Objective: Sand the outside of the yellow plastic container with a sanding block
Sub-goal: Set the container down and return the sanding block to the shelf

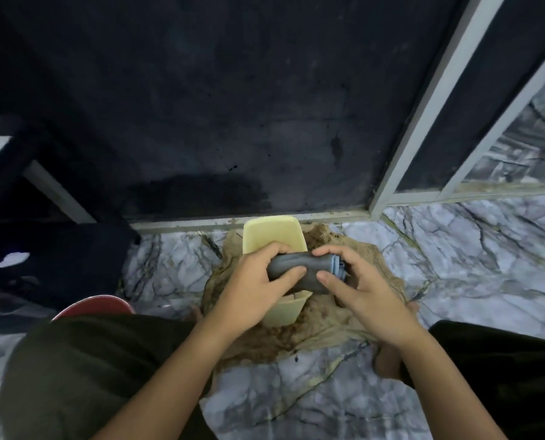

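Note:
The yellow plastic container [272, 236] lies on its side on a brown cloth [322, 331] on the marble floor, its flat base facing away from me. A dark grey sanding block [299, 268] with a blue edge rests across the container's upper side. My left hand [258, 281] grips the block's left end, fingers over the top and thumb on the near face. My right hand [360, 287] holds the block's right end, fingers curled over it. The near end of the container [283, 312] shows below my hands.
A dark wall panel [233, 106] with a pale metal frame [423, 122] stands just behind the container. A red round object [96, 306] sits by my left knee. My knees in dark trousers flank the cloth. Marble-patterned floor [471, 249] extends to the right.

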